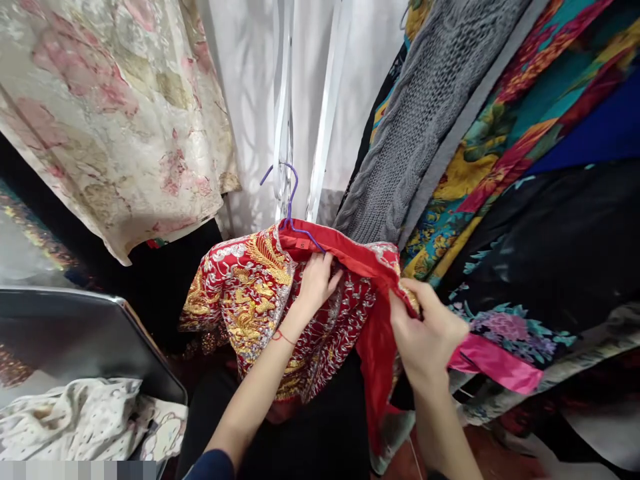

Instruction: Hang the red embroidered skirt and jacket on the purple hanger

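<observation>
A red jacket [255,293] with gold and silver embroidery and a red lining hangs on a purple clothes hanger [296,190] in front of me. The hanger's hook points up and to the left. At the neck opening, my left hand [316,283] has its fingers closed at the hanger's right arm, and the fingertips are partly hidden. My right hand [425,327] pinches the jacket's front edge on the right between thumb and fingers, pulling it away so the lining shows. A small red size label [303,245] sits inside the collar.
A cream floral garment [115,120] hangs at the left. White rack posts [323,113] stand behind the jacket. To the right hang a grey cable-knit garment [425,113] and colourful printed clothes [480,167]. A dark chair-like panel [90,333] and spotted white cloth [75,417] are at lower left.
</observation>
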`<state>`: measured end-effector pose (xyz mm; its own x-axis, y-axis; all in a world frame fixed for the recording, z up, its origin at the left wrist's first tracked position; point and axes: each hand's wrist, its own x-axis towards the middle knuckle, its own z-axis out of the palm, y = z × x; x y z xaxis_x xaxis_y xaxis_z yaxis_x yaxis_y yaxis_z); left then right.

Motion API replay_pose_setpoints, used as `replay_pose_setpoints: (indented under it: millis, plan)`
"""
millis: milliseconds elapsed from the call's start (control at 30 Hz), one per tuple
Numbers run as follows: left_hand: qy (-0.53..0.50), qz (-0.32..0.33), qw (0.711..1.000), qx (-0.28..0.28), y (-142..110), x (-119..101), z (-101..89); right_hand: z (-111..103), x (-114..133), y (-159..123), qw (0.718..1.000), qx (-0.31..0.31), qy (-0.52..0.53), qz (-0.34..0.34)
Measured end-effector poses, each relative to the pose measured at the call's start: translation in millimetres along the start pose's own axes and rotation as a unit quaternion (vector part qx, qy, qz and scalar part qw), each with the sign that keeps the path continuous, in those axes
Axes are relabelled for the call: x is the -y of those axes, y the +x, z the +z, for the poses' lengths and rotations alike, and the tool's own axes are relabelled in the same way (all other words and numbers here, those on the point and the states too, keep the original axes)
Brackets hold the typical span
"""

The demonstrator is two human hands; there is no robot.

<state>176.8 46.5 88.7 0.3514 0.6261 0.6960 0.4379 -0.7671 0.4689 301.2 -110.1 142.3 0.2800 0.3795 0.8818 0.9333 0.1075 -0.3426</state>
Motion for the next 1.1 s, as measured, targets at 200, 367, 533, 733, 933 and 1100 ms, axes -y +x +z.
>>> replay_pose_setpoints:
  millis: [200, 367, 533, 733, 933, 1100]
  plan:
    - [-0.295, -0.062, 0.952, -0.047, -85, -11, -23.6, 21, 20, -44, 0.953, 0.236, 0.186, 0.030]
    - [-0.269, -0.209, 0.940, -0.037, -138, -8, -27.8, 29, 5, -21, 0.898, 0.326, 0.281, -0.090]
    - [-0.140, -0.244, 0.958, -0.063, -134, 2, -43.2, 44, -24, 14, 0.972, 0.169, 0.146, -0.080]
    - [-0.057, -0.241, 0.952, -0.180, -96, 14, -70.1, 66, -3, 7, 0.977, 0.175, 0.114, -0.041]
    - [-0.022, -0.164, 0.961, -0.220, -67, 44, -104.9, 77, 16, 8, 0.981, 0.104, -0.009, -0.163]
    - [0.126, -0.082, 0.949, -0.279, -65, 100, -178.0, 83, 6, -2, 0.956, 0.140, -0.071, -0.248]
